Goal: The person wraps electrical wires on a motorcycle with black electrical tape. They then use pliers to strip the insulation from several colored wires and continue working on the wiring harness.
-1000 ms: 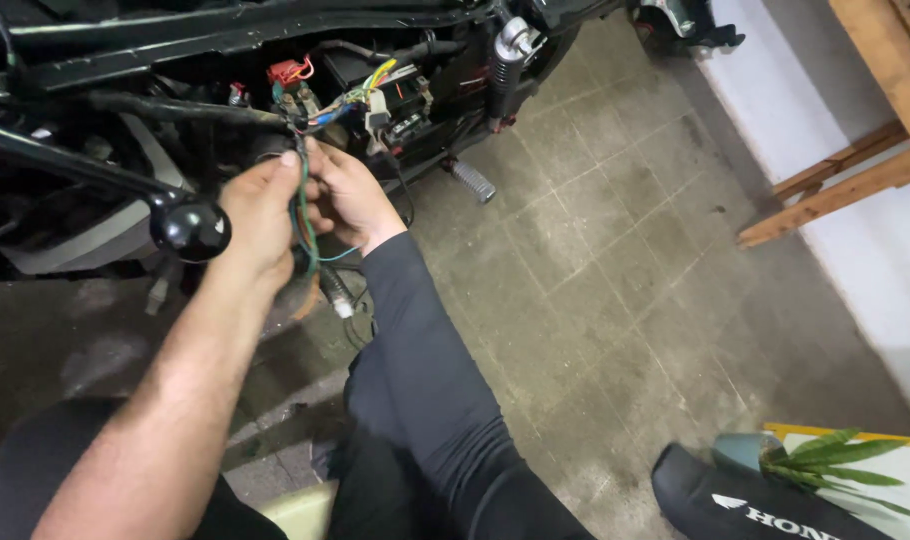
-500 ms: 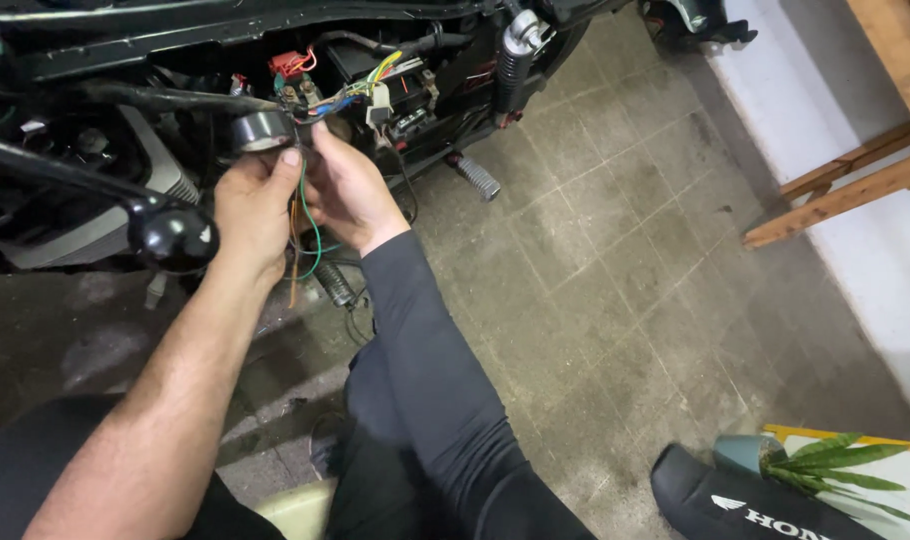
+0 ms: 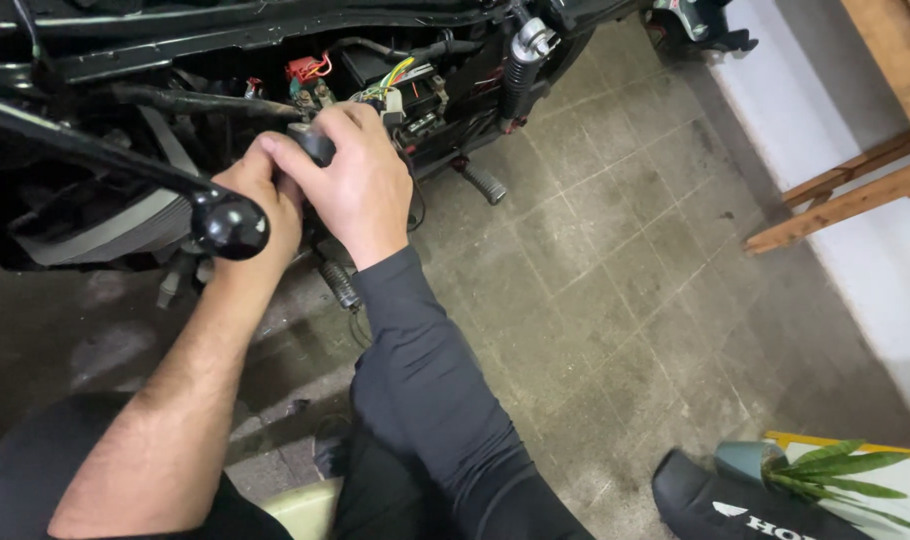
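Black motorcycle frame (image 3: 225,40) stands over the tiled floor (image 3: 615,300). Before its wiring bundle (image 3: 395,80), both hands grip a small dark connector (image 3: 317,145): right hand (image 3: 360,180) clenched over it, left hand (image 3: 265,205) closed underneath.

Both hands up at open side of black motorcycle frame (image 3: 225,40). Right hand (image 3: 360,185) closed over small dark part (image 3: 315,143), left hand (image 3: 260,205) pressed against it from the left, partly behind round black lever end (image 3: 230,224). Coloured wire bundle (image 3: 395,80) & red connector (image 3: 305,68) just above the knuckles. Footpeg (image 3: 483,183) to the right. Tiled floor (image 3: 625,300) below, wooden frame (image 3: 855,195) at wall.
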